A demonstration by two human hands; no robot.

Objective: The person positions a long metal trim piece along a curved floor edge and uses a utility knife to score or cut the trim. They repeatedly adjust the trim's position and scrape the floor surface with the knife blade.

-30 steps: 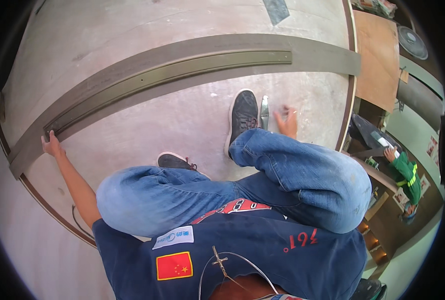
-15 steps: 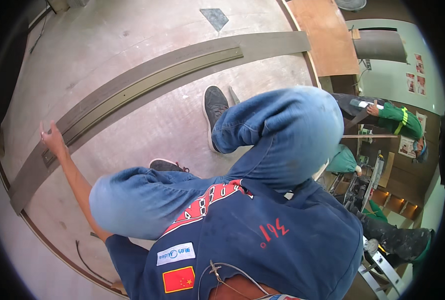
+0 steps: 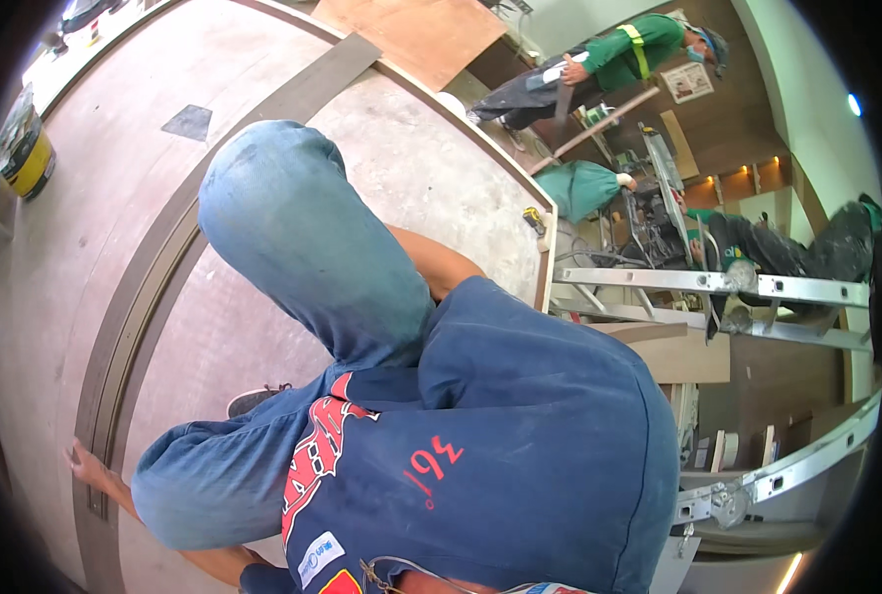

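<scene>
A long, flat grey-brown board [image 3: 327, 74] lies across the pale floor, bowed by the lens. Along its face runs a narrower bronze-coloured grooved strip [image 3: 129, 327], partly covered by my raised knee. At the near left end, my left hand [image 3: 91, 468] rests by the board and strip, its fingers apart and closed on nothing that I can see. My right forearm [image 3: 436, 262] passes behind the knee, which hides my right hand. A dark flat angular piece [image 3: 188, 122] lies on the floor beyond the board.
A yellow-and-black bucket [image 3: 33, 163] stands at far left. A raised edging [image 3: 461, 124] borders the floor, with a yellow-black tool [image 3: 534, 221] inside it. Beyond are a plywood sheet [image 3: 416, 35], a metal ladder [image 3: 659, 280] and a co-worker in green [image 3: 639, 59].
My view has swung right, bringing the bucket and more of the ladder in. My left hand stays near the same end of the board. My raised knee now covers part of the strip.
</scene>
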